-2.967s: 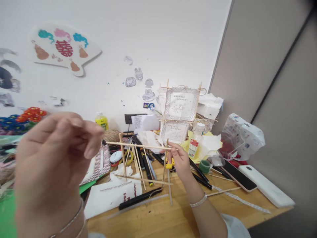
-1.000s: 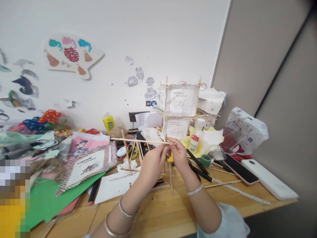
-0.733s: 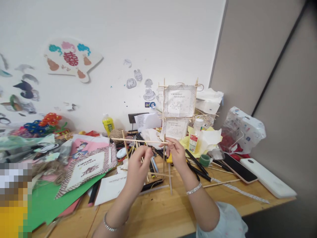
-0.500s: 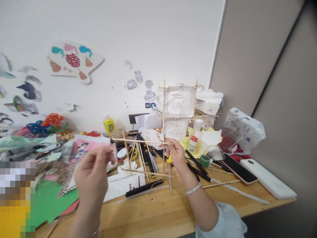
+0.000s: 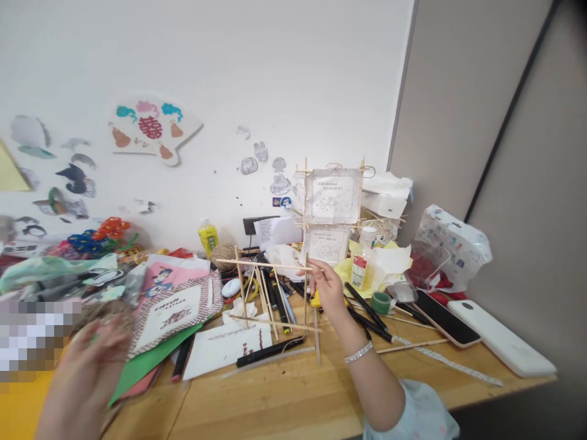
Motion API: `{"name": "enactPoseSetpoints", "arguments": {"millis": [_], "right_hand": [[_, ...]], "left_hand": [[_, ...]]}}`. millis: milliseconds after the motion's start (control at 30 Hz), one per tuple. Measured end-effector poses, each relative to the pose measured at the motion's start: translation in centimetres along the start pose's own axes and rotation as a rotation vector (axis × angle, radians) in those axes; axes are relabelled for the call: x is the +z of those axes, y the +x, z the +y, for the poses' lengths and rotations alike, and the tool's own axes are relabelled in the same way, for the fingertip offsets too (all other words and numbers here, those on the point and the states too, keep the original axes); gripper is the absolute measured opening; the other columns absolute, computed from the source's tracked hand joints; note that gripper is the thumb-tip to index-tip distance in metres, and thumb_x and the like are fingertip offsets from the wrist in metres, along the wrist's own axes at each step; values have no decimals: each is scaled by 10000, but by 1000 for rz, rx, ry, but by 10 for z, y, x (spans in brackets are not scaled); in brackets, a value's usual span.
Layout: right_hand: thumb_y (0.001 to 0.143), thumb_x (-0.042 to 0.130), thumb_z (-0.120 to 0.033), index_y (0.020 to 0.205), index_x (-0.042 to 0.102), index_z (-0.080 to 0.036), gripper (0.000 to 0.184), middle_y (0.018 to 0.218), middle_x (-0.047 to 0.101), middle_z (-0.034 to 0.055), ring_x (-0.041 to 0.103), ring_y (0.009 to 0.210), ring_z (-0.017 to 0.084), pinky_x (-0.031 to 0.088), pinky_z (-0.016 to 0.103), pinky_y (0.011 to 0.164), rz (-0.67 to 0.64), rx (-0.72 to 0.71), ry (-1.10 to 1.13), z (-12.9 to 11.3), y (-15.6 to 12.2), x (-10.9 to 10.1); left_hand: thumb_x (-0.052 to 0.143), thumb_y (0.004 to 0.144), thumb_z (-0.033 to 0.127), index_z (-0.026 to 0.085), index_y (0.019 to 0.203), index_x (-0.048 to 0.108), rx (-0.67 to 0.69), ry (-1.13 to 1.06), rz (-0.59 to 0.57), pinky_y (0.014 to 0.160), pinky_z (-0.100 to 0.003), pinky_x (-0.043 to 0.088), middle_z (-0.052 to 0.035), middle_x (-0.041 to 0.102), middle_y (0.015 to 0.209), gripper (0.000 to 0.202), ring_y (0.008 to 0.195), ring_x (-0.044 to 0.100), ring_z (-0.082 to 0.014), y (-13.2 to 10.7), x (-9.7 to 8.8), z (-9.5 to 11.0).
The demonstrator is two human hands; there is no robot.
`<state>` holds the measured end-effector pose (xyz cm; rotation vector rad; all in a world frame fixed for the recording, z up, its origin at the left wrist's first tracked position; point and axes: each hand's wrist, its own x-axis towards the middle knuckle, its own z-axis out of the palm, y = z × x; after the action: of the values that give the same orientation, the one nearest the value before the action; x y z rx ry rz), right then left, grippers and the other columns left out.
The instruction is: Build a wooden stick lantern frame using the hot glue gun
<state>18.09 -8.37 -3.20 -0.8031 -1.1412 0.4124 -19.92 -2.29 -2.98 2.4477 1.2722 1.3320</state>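
Across the cluttered wooden table (image 5: 275, 397), near the wall (image 5: 284, 67), stands a two-tier stick structure faced with lettered paper panels (image 5: 334, 195). Nearer me, a bare square of four crossed wooden sticks (image 5: 270, 265) is upright, and my right hand (image 5: 329, 288) pinches its upper right corner. Off to the left my left hand (image 5: 87, 360), blurred and half curled, is before a hank of brown twine (image 5: 104, 309); whether its fingers hold anything, I cannot tell. A black marker (image 5: 263, 354) lies near the square, and a sparkling bracelet (image 5: 358, 352) circles my right wrist.
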Motion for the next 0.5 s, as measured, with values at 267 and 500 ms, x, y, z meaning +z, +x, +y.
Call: {"name": "enactPoseSetpoints", "arguments": {"millis": [267, 500], "right_hand": [[857, 482, -424, 1045, 597, -169, 336, 729, 692, 30, 422, 412, 75, 370, 224, 419, 5, 22, 11, 6, -1, 0], [853, 491, -424, 1030, 595, -151, 341, 706, 687, 40, 421, 411, 80, 378, 234, 420, 23, 23, 18, 7, -2, 0]], "left_hand": [[650, 709, 387, 382, 1204, 532, 257, -14, -896, 937, -388, 446, -16, 504, 1336, 509, 1185, 493, -256, -16, 39, 129], [547, 814, 276, 225, 927, 661, 297, 31, -485, 827, -374, 468, -60, 692, 946, 169, 906, 618, -221, 15, 67, 168]]}}
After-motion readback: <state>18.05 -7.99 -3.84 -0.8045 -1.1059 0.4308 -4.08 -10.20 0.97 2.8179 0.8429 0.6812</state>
